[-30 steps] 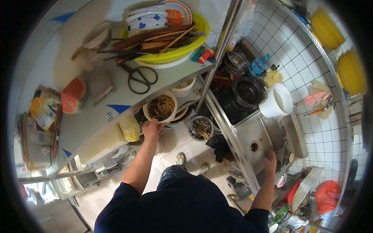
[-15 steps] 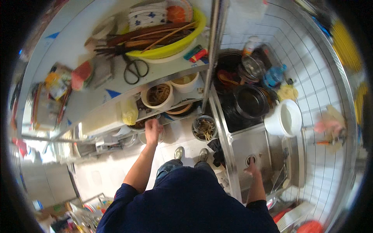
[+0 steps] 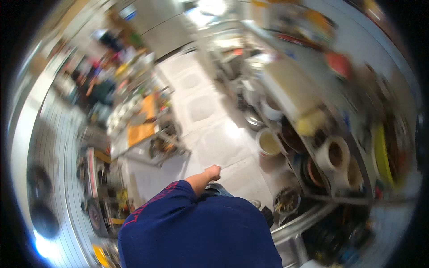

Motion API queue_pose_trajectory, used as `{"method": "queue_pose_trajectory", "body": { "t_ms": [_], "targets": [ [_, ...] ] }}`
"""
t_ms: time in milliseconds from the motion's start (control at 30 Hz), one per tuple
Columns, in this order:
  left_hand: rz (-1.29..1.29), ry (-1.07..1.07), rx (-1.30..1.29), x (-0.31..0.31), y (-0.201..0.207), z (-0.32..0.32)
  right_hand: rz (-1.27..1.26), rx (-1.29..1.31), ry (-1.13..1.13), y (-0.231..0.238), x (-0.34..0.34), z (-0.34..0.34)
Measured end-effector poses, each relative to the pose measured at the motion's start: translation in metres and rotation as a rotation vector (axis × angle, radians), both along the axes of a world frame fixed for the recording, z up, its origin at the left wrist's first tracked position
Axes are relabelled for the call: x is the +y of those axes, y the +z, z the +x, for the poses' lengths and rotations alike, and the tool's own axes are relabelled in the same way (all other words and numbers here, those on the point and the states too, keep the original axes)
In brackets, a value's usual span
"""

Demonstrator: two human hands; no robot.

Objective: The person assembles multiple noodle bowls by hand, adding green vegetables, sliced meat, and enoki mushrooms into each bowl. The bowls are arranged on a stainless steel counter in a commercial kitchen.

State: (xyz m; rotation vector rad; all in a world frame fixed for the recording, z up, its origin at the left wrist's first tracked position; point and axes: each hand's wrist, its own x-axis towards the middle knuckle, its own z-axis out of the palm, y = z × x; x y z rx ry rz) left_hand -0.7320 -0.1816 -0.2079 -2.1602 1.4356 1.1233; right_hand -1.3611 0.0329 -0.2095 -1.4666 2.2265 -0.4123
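My left hand (image 3: pixel 213 173) hangs in front of my body above the pale tiled floor (image 3: pixel 210 145). Its fingers look curled in, and I see nothing held in them. My right hand is out of the picture, and my dark blue shirt (image 3: pixel 201 232) fills the lower middle. Nearest to the left hand on the right side is a white tub (image 3: pixel 268 142) with yellowish contents, low by the shelves. Much of the picture is smeared by motion.
Shelving with a yellow basin (image 3: pixel 381 156) and pots runs along the right. A bucket of scraps (image 3: pixel 287 201) stands on the floor beside the metal sink (image 3: pixel 288 251). On the left are a cluttered table with orange boards (image 3: pixel 142 134) and dark cooking equipment (image 3: pixel 96 196).
My view has swung left, away from the sink, and the shelves now lie on the right. The left hand has come down from the shelf. The right hand has left the picture.
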Motion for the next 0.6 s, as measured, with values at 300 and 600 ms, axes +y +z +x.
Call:
{"method": "queue_pose_trajectory", "body": {
  "t_ms": [300, 600],
  "targets": [
    [-0.356, 0.567, 0.170, 0.194, -0.036, 0.121, 0.237, 0.093, 0.501, 0.044, -0.115, 0.171],
    [-0.120, 1.255, -0.169, 0.499, -0.072, 0.222, 0.306, 0.358, 0.802, 0.149, -0.201, 0.297]
  ]
}}
